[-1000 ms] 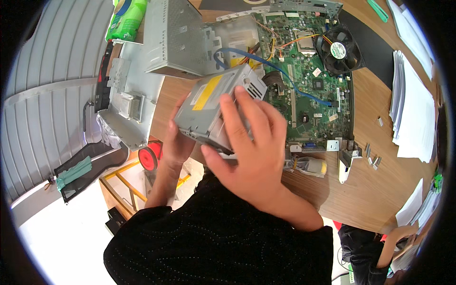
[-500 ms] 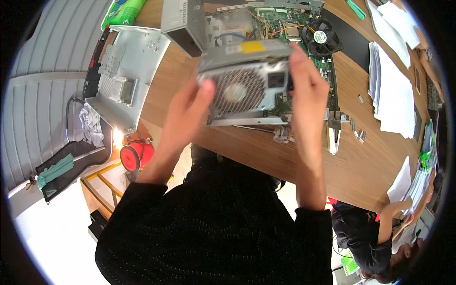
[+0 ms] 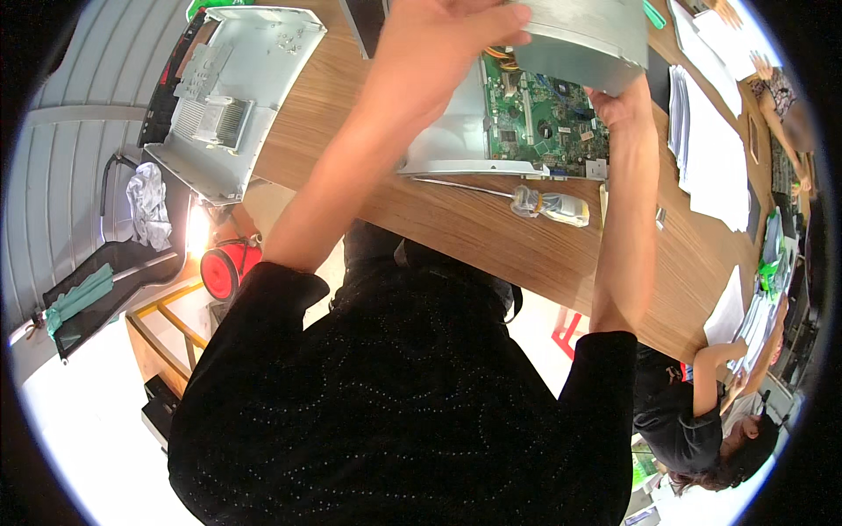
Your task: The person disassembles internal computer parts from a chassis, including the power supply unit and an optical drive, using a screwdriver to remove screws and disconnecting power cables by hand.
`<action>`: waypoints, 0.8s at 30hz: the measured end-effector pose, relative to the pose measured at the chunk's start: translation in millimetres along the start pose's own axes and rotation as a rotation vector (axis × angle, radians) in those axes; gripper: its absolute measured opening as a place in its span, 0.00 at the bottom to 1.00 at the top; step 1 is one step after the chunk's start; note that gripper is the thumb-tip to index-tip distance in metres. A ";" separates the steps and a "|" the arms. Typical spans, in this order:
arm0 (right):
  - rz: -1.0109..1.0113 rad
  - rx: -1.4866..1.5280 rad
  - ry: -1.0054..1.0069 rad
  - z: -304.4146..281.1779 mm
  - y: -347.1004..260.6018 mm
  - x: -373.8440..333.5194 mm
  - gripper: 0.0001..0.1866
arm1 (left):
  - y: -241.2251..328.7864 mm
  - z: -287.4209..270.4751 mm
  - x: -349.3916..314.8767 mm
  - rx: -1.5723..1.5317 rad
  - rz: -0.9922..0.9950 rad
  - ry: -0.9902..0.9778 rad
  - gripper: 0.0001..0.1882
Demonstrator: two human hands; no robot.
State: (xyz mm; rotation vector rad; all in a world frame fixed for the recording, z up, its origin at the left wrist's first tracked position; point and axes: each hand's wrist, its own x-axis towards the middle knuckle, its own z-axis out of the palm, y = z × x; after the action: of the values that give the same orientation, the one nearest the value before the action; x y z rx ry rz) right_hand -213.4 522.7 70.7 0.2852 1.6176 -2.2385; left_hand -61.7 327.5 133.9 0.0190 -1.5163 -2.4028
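Both my hands hold a grey metal computer power supply [image 3: 583, 39] above an open computer case [image 3: 469, 162], partly out of the upper edge. My left hand [image 3: 460, 35] grips its left side, with the thumb bent over the edge and the other fingers cut off or hidden. From below, my right hand [image 3: 623, 103] supports the near right corner, its fingers partly behind the box. Beneath it, a green motherboard [image 3: 544, 123] lies in the case, with coloured wires [image 3: 502, 58] at its far side. A screwdriver [image 3: 561, 209] with a clear, yellowish handle lies on the table in front of the case.
At left lies a metal case cover [image 3: 279, 66] with a finned heatsink [image 3: 226, 124] on it. A dark-fronted box [image 3: 364, 24] stands at the far edge. Paper stacks [image 3: 715, 149] lie right. Other people [image 3: 688, 421] are at the right; a red reel-like object [image 3: 230, 266] is lower left.
The power supply has moved away from me and to the right, turning so its fan grille no longer shows. Both hands moved with it, uncovering more of the motherboard and the screwdriver.
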 end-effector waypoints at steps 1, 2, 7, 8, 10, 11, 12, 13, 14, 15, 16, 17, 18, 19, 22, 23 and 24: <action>0.007 0.121 0.007 -4.6 2.2 2.3 0.14 | -1.9 -3.4 5.0 0.000 0.008 0.009 0.32; 0.017 0.244 0.028 -15.1 6.3 4.2 0.14 | -3.9 -2.9 9.3 0.024 -0.003 -0.064 0.33; -0.030 0.122 0.087 -35.5 10.2 8.0 0.25 | -7.4 8.1 7.1 0.518 0.154 -0.312 0.43; -0.053 0.220 0.012 -32.1 10.3 7.4 0.26 | -10.0 9.5 1.9 0.517 0.157 -0.306 0.43; -0.027 0.212 0.041 -28.9 6.7 5.2 0.23 | -18.0 9.6 -2.3 0.796 0.279 -0.294 0.51; -0.019 0.208 0.058 -28.7 4.3 2.1 0.21 | -22.1 10.9 -3.6 0.864 0.312 -0.288 0.54; 0.014 0.125 0.025 -35.6 3.5 13.2 0.20 | -25.8 12.5 -3.2 0.933 0.351 -0.280 0.57; 0.032 0.084 0.014 -40.4 2.4 16.1 0.20 | -26.8 10.3 3.8 0.924 0.361 -0.288 0.57; 0.056 0.039 -0.005 -40.6 3.1 17.8 0.19 | -25.4 7.3 10.2 0.919 0.368 -0.288 0.57; 0.077 -0.078 0.005 -27.0 -4.3 12.8 0.18 | -26.6 -1.1 21.7 0.897 0.458 -0.239 0.56; 0.088 -0.115 -0.039 -25.6 -5.5 14.0 0.17 | -29.3 -7.5 28.8 0.887 0.454 -0.231 0.56; 0.092 -0.138 -0.085 -26.4 -8.9 13.8 0.16 | -28.7 -6.2 36.5 0.866 0.437 -0.219 0.55; 0.094 -0.163 -0.130 -27.6 -12.3 13.3 0.15 | -29.6 -3.8 41.3 0.843 0.421 -0.208 0.54; 0.056 -0.191 -0.153 -31.9 -14.2 9.1 0.17 | -31.8 -0.1 45.0 0.827 0.412 -0.203 0.54; -0.030 -0.377 -0.094 -48.9 -21.5 -13.8 0.22 | -16.8 18.9 45.0 0.872 0.558 -0.323 0.53; -0.094 -0.529 -0.035 -52.0 -26.1 -21.9 0.25 | -3.0 27.7 48.4 0.968 0.304 -0.420 0.54; -0.095 -0.535 -0.040 -54.0 -34.4 -39.7 0.25 | -3.9 30.4 46.6 0.966 0.305 -0.412 0.54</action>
State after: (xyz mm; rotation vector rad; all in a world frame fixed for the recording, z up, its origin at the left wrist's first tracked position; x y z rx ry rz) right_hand -193.6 590.1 97.9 0.0192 2.1593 -1.7635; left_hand -112.3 343.9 150.8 -0.4793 -2.4950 -1.3026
